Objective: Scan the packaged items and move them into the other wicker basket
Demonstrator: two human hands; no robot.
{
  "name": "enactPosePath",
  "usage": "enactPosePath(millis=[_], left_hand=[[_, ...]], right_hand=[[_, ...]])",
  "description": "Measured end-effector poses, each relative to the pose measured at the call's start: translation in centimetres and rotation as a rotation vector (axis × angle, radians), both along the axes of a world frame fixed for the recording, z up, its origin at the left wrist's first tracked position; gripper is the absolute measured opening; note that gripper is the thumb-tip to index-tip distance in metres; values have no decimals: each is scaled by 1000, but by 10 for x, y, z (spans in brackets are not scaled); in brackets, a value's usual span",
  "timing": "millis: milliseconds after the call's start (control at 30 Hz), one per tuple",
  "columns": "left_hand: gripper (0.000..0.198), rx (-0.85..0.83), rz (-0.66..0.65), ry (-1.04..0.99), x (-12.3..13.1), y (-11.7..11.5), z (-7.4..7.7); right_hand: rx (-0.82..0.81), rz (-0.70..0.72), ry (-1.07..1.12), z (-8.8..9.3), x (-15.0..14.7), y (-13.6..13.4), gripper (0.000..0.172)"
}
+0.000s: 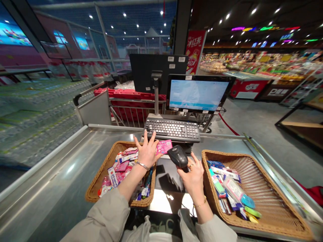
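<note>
A flat pink packet (164,146) with a white label is pinched between the thumb and fingers of my left hand (146,151), over the right rim of the left wicker basket (98,171). Around the grip of a black handheld barcode scanner (177,156) my right hand (192,175) is closed. The scanner's head sits close to the packet's right end. Small pink, white and blue packages (121,166) fill the left basket. In the right wicker basket (270,181), similar small packages (229,185) lie toward its left side.
A black keyboard (174,129) stands behind my hands at the counter's (75,158) back edge. Beyond it are a lit screen (198,94), a second monitor seen from behind (148,67) and a metal cart (133,109). Stacked bottle packs (37,117) stand at the left.
</note>
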State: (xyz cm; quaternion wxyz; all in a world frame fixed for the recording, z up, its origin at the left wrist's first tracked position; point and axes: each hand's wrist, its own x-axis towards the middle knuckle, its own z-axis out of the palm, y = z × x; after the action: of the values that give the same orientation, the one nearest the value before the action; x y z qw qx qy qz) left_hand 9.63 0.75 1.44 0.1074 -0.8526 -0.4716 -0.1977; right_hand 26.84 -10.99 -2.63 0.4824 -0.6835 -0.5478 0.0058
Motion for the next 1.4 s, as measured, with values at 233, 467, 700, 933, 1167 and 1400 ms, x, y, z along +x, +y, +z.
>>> enactPosePath(millis=[233,467,700,933,1167,1400], left_hand=[[54,7,-14,-3,2,2,0],[54,-3,-17,3,3,1,3],[54,0,-26,-2,2,1,3],[57,23,-56,-7,9,3,1],[55,23,-102,-25,26,1,4],[56,16,-176,-35,51,-2,5]], right_hand=[[-3,-6,11,3,1,0,19],[-1,10,42,7,0,-1,16],[5,-10,46,3,0,-1,19],[10,-27,40,3,5,-7,20],[8,-82,51,3,16,-17,19],[44,-172,64,8,30,-33,20]])
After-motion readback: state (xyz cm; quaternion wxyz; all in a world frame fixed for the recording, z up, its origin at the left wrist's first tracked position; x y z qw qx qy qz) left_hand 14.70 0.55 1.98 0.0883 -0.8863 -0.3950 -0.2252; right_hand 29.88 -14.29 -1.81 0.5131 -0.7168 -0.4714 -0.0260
